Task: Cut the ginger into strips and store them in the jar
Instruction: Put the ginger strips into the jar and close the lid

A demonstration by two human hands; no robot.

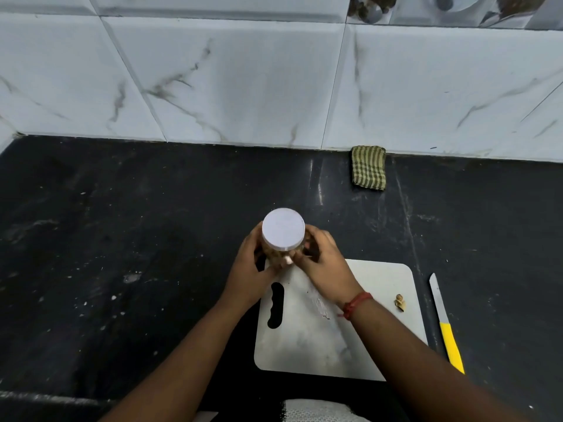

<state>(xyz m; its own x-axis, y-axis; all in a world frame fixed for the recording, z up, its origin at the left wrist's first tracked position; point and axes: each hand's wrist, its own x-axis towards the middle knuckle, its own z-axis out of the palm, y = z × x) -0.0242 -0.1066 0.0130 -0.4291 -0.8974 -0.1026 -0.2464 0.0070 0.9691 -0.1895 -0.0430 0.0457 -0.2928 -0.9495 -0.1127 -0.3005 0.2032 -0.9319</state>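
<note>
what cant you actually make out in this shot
- Head view: the jar body and its contents are mostly hidden by the left hand, the right hand and the white lid seen from above.
- The small ginger piece on the cutting board is too small to show any cuts.
- The knife edge is too thin to judge.
- The objects at the top edge are cut off and blurred.

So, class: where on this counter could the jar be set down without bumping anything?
Free: the dark counter left of the cutting board, and the strip between jar and wall. Crowded: the right, with ginger piece, knife and cloth.
</note>
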